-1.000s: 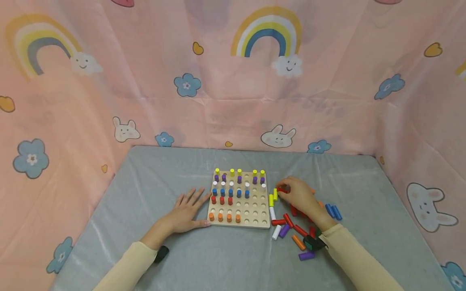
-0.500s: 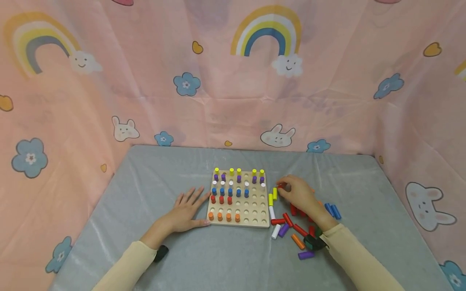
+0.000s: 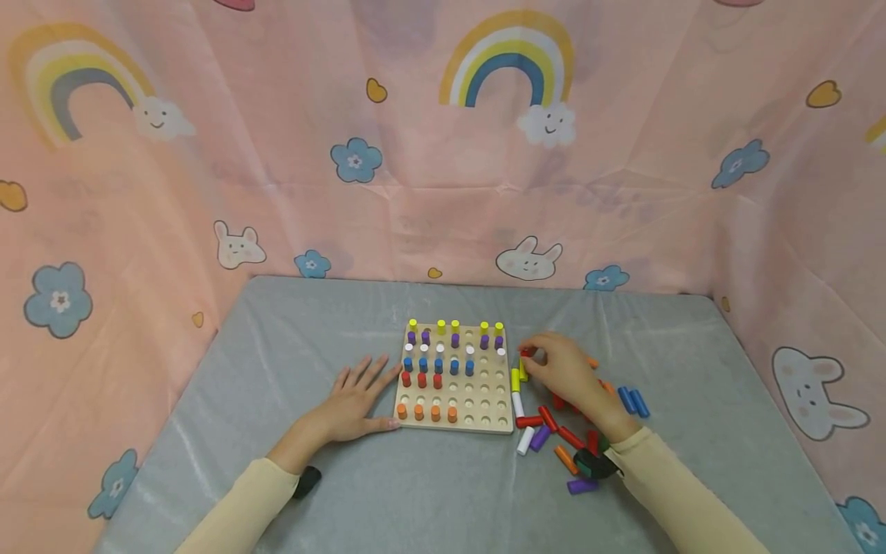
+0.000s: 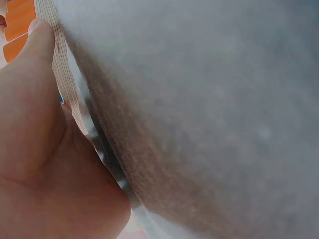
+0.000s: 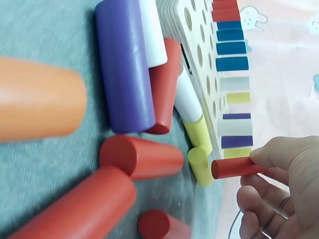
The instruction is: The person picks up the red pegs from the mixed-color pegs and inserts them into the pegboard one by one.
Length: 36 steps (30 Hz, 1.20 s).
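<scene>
A light wooden peg board (image 3: 457, 428) lies on the table with upright pegs in rows: yellow at the back, then purple, white, blue, red, and orange in front. My left hand (image 3: 349, 404) rests flat with spread fingers at the board's left side, its thumb (image 4: 40, 42) on the edge by the orange pegs. Just right of the board, my right hand (image 3: 567, 373) pinches a red peg (image 5: 234, 168) between thumb and fingers. It is raised above a loose yellow peg (image 3: 523, 371).
Loose pegs lie scattered right of the board: several red, a purple peg (image 3: 582, 486), an orange peg (image 3: 565, 460), a white peg (image 3: 525, 441) and blue pegs (image 3: 640, 403). The right forearm reaches over some. Behind the grey table (image 3: 332, 308) hangs a pink printed cloth (image 3: 443, 208).
My right hand has shifted slightly left toward the board, carrying the red peg. My left hand has stayed in place, and the pegs on the board look the same.
</scene>
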Each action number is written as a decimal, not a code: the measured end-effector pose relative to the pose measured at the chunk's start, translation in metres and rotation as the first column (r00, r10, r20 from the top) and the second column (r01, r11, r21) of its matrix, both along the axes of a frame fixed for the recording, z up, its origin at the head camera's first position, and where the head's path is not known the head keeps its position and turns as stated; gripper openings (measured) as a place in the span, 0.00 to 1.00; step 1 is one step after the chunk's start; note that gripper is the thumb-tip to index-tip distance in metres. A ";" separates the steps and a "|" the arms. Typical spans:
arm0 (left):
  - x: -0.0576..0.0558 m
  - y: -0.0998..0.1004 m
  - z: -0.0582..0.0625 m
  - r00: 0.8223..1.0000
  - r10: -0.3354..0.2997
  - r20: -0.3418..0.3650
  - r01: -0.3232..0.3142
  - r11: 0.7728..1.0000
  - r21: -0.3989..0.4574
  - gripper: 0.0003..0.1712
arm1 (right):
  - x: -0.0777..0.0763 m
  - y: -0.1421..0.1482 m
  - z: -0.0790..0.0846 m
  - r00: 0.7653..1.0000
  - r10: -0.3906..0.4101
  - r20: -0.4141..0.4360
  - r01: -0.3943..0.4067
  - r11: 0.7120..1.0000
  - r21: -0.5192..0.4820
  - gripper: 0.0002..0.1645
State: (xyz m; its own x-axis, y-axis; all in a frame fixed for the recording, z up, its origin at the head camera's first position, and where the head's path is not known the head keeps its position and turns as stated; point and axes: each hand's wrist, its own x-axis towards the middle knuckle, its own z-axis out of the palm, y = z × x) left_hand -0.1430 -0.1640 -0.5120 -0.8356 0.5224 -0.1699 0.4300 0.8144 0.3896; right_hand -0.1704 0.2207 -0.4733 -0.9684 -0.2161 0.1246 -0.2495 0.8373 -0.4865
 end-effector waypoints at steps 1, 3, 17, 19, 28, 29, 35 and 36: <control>0.000 0.000 0.000 1.000 -0.001 0.002 0.001 1.000 0.002 0.55 | 0.000 -0.001 0.001 1.000 0.000 -0.003 0.000 1.000 -0.003 0.12; 0.000 0.000 0.001 1.000 -0.004 0.007 0.004 1.000 0.004 0.56 | 0.001 -0.003 0.002 1.000 0.000 0.000 0.000 1.000 -0.006 0.12; 0.000 -0.001 -0.001 1.000 0.001 -0.011 -0.001 1.000 0.000 0.55 | 0.011 -0.021 0.009 0.998 0.059 -0.030 -0.061 0.996 -0.071 0.12; 0.000 -0.001 -0.001 1.000 0.000 -0.007 0.000 1.000 -0.002 0.55 | 0.011 -0.023 0.009 0.997 0.069 -0.043 -0.072 0.995 -0.072 0.12; 0.002 0.003 0.011 1.000 -0.002 0.016 0.002 0.999 -0.033 0.54 | 0.013 -0.034 0.009 0.989 0.126 -0.079 -0.136 0.980 -0.145 0.13; 0.002 0.004 0.012 1.000 -0.001 0.019 0.002 0.999 -0.039 0.54 | 0.013 -0.035 0.009 0.988 0.130 -0.085 -0.142 0.978 -0.155 0.12; 0.003 0.004 0.012 1.000 -0.003 0.013 0.004 1.000 -0.030 0.54 | 0.015 -0.043 0.011 0.985 0.150 -0.085 -0.162 0.974 -0.157 0.13; 0.003 0.004 0.011 1.000 -0.003 0.009 0.003 1.000 -0.022 0.54 | 0.016 -0.044 0.011 0.985 0.152 -0.084 -0.164 0.974 -0.155 0.13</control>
State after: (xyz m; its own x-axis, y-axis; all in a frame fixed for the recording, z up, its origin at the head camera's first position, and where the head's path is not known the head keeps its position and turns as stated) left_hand -0.1402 -0.1603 -0.5005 -0.8322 0.5213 -0.1889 0.4291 0.8213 0.3760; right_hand -0.1548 0.1763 -0.4625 -0.9109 -0.3374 0.2375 -0.4113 0.6965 -0.5880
